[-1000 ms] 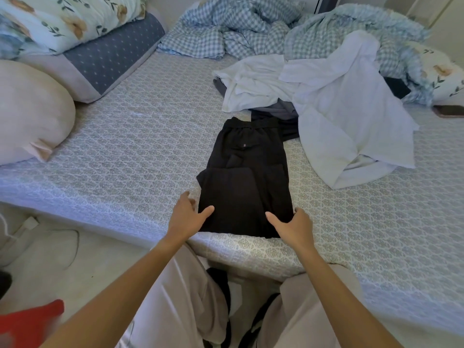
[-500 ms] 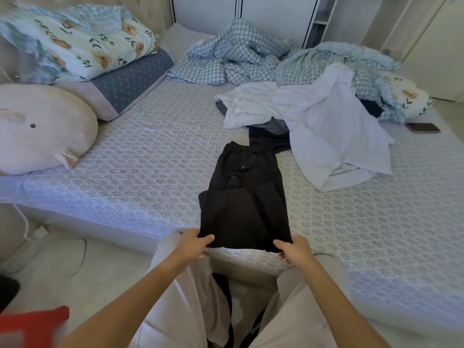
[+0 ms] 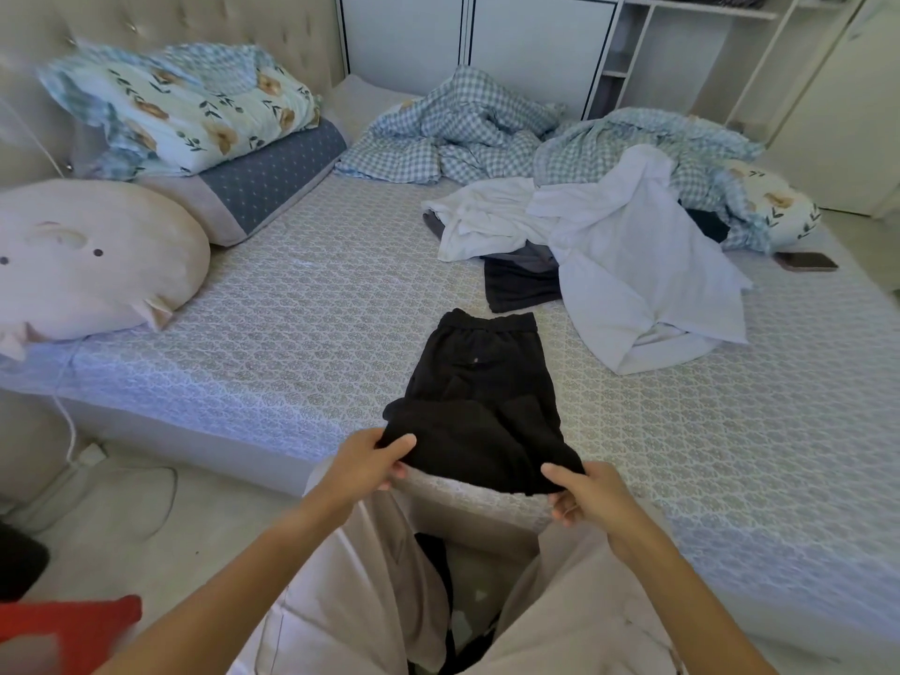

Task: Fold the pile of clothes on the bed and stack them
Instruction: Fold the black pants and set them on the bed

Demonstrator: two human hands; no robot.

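Bed carries all | pile of clothes toward far edge | black shorts partly folded at near edge, hem lifted | left hand pinches left hem corner | right hand pinches right hem corner

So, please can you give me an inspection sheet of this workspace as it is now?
Surface: bed, patterned sheet.
Job's things: black shorts at the near edge, near hem lifted; unfolded pile of white and dark clothes behind.
Clutter: phone, checked blanket, pillows, round cushion.
Grips: left hand and right hand each pinch a near corner of the shorts.
Cables: white cable on the floor at left.
Surroundings: wardrobe, shelves, headboard.
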